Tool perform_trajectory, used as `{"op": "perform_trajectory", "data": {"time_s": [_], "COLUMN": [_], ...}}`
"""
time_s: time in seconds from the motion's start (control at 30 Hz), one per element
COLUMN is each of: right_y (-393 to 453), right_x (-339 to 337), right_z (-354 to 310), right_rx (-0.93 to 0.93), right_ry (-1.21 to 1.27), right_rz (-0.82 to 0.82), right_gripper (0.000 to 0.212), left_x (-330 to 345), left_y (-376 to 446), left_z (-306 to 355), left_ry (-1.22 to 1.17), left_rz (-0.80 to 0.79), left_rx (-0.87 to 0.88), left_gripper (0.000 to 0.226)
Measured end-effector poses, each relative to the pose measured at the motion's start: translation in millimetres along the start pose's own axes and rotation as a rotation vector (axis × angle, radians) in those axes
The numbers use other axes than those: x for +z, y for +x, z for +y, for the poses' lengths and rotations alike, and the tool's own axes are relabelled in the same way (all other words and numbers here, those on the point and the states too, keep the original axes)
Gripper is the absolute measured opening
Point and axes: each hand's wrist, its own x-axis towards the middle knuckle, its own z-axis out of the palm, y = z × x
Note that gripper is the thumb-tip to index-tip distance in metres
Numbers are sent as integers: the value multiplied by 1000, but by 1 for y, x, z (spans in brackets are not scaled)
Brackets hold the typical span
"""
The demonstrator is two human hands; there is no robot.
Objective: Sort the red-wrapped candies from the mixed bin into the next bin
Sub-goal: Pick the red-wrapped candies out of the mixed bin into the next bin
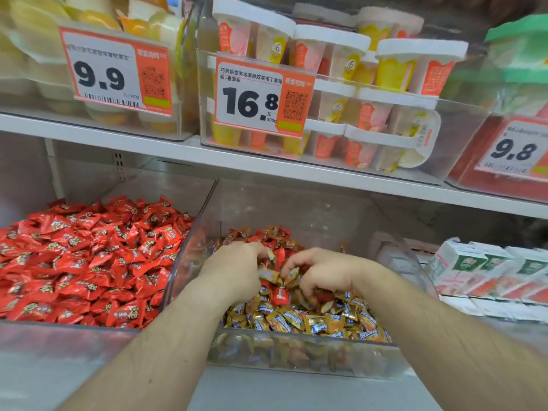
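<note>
The clear mixed bin [296, 363] in the middle holds mostly gold-wrapped candies [299, 320] with a few red-wrapped ones among them. One red-wrapped candy [280, 295] lies between my hands, others show at the back [283, 232]. My left hand [237, 271] and my right hand [320, 274] are both down in the pile, fingers curled into the candies. Whether either hand holds a candy is hidden by the fingers. The bin to the left [59, 333] is full of red-wrapped candies [89, 262].
A white shelf [267, 164] hangs just above the bins, carrying clear boxes of pudding cups [341, 93] and price tags [249, 96]. Small white and red cartons [480, 271] are stacked to the right of the mixed bin.
</note>
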Motion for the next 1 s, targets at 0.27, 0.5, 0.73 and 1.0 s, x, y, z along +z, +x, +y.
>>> {"op": "perform_trajectory", "data": {"time_s": [0.27, 0.5, 0.73, 1.0], "right_y": [-64, -86, -79, -63], "right_x": [9, -6, -13, 13], "right_z": [16, 35, 45, 47], "right_rx": [-34, 33, 119, 50], "right_ry": [-272, -96, -14, -321], "right_rz": [51, 192, 517, 273], "right_gripper": [40, 17, 21, 57], "left_x": [-1, 12, 0, 3], "left_y": [0, 11, 6, 3], "left_z": [8, 11, -3, 10], "left_ry": [47, 103, -25, 33], "left_rz": [-328, -249, -62, -50], "left_rx": [38, 118, 66, 90], "left_gripper": [82, 29, 14, 39]}}
